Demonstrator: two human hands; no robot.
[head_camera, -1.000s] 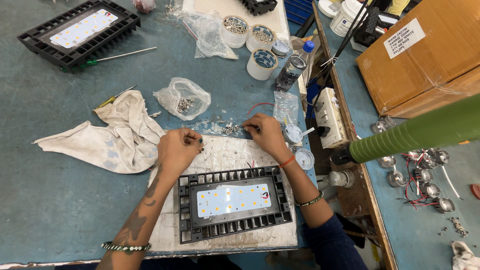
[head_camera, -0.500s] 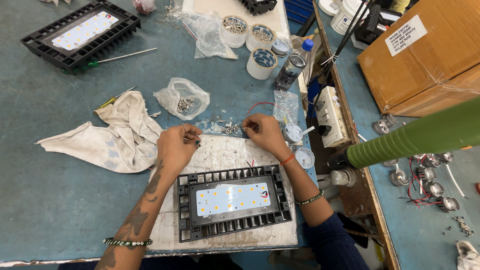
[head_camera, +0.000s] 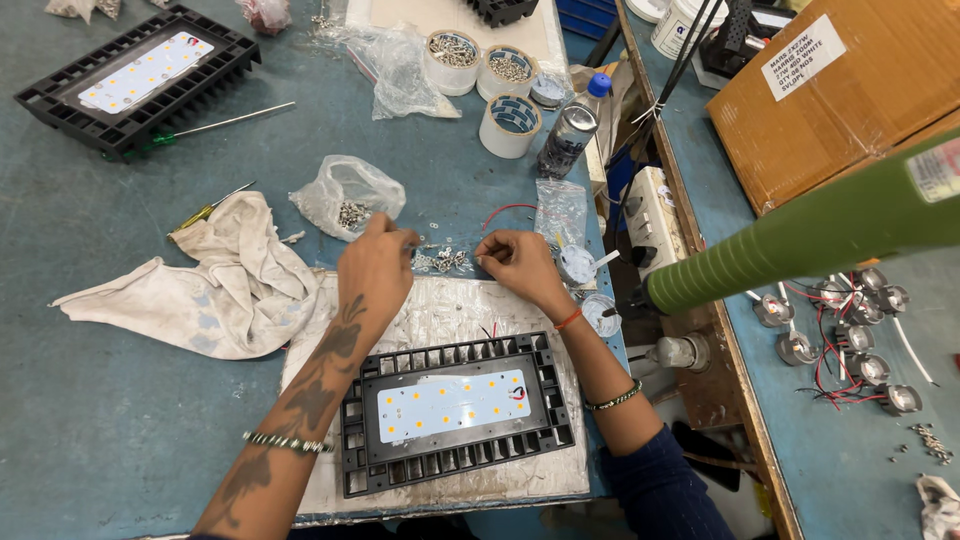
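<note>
head view: both hands (head_camera: 378, 268) at loose screws (head_camera: 442, 260)

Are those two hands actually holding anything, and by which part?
It cannot be told. Both the left hand and right hand have fingertips down in the small pile of screws; anything pinched is too tiny to see.

Worn teal workbench (head_camera: 80, 420), second bench (head_camera: 850, 470) alongside

free: bare blue counter (head_camera: 90, 430) far left | blocked: white rag (head_camera: 215, 285), plastic bag of screws (head_camera: 348, 195), loose screws (head_camera: 440, 260) between hands | near: black lamp frame (head_camera: 455, 412)
</note>
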